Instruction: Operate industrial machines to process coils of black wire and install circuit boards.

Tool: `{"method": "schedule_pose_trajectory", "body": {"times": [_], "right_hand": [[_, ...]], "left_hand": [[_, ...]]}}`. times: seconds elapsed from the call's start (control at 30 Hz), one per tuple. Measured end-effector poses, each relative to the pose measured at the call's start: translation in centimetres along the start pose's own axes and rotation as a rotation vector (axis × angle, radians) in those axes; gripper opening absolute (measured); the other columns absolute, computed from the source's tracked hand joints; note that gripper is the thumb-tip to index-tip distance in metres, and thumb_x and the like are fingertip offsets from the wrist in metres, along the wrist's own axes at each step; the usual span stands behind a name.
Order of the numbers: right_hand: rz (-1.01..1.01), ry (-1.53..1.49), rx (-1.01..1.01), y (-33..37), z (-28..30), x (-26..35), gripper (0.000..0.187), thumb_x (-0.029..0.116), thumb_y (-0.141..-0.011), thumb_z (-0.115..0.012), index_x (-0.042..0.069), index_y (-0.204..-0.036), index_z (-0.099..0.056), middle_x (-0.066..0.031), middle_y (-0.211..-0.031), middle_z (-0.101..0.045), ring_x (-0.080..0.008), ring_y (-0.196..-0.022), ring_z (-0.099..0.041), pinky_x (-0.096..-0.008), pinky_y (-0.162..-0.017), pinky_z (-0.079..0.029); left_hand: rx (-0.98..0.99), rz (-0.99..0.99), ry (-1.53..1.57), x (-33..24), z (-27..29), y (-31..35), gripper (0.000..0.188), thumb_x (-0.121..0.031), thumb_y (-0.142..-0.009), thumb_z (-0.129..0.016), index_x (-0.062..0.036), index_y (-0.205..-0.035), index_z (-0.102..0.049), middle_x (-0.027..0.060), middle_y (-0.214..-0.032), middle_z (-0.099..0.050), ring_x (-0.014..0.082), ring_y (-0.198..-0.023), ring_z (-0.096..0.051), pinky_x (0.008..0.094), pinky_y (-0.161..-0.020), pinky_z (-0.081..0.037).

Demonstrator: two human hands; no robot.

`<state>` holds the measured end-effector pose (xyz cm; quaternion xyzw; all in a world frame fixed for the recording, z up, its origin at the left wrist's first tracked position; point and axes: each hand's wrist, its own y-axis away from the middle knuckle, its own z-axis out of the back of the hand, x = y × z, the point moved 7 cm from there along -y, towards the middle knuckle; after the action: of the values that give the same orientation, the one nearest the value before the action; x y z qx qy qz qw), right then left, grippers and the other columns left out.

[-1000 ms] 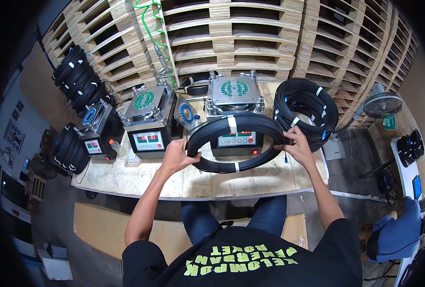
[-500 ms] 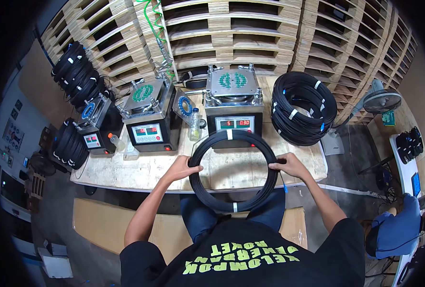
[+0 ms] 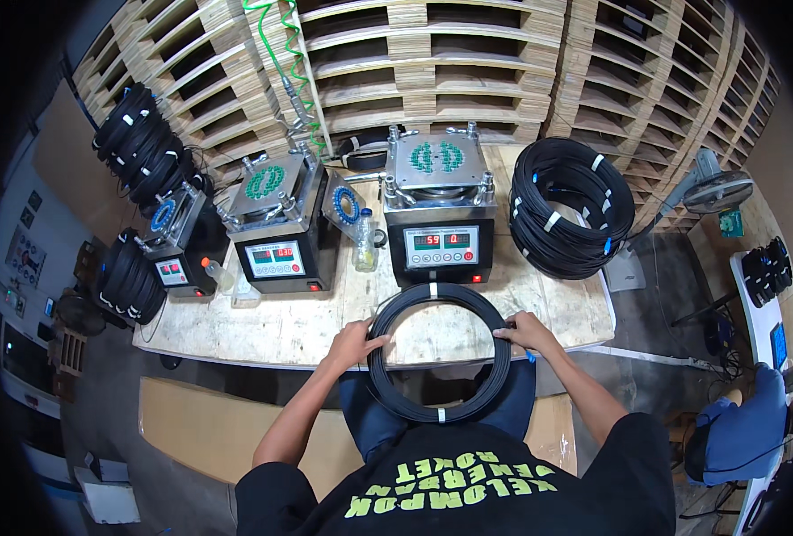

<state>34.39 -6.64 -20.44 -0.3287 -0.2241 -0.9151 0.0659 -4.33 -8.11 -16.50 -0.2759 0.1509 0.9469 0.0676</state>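
I hold a black cable coil (image 3: 478, 397) upright-looking in front of me, at the table's near edge. White tape bands wrap it at its top and bottom. My left hand (image 3: 354, 344) is closed round the coil's left side, thumb toward the ring's inside. On the opposite side my right hand (image 3: 524, 331) grips it, and a small blue end hangs just below that hand. Beyond the coil stands a black polishing machine (image 3: 441, 250) with a metal top plate and green inserts. To its right is a stack of similar black coils (image 3: 546, 243).
Two more such machines, one nearer (image 3: 276, 259) and one farther left (image 3: 175, 272), share the wooden table (image 3: 235, 326). Clear bottles (image 3: 365, 246) stand between them. Wooden pallets (image 3: 432, 80) rise behind. A fan (image 3: 718, 190) and a seated person (image 3: 740, 429) are at right.
Both hands have drawn the coil slightly down toward my body. In the view the machines sit a little lower, and the red digits on their displays differ.
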Motion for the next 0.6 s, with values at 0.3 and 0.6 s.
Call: {"method": "schedule_pose_trajectory", "body": {"times": [0.3, 0.6], "right_hand": [[0.128, 0.110, -0.120, -2.7, 8.7, 2.3, 0.053, 0.042, -0.087, -0.070, -0.003, -0.117, -0.067, -0.0219, -0.092, -0.072, -0.0316, -0.075, -0.070, -0.0380, -0.074, -0.055], [0.406, -0.510, -0.280, -11.4, 24.7, 15.7, 0.033, 0.026, -0.099, -0.055, -0.003, -0.112, -0.064, -0.0056, -0.071, -0.065, -0.0114, -0.056, -0.063, -0.0237, -0.046, -0.048]], "left_hand": [[-0.038, -0.042, -0.006, 2.3, 4.1, -4.9, 0.085, -0.056, -0.088, -0.065, 0.0072, -0.140, -0.044, 0.0291, -0.110, -0.064, 0.0322, -0.097, -0.065, 0.0367, -0.086, -0.051], [-0.255, -0.293, 0.517, -9.7, 20.2, -15.0, 0.053, -0.044, -0.101, -0.051, -0.0010, -0.130, -0.057, 0.0071, -0.096, -0.068, 0.0148, -0.086, -0.063, 0.0291, -0.075, -0.049]]}}
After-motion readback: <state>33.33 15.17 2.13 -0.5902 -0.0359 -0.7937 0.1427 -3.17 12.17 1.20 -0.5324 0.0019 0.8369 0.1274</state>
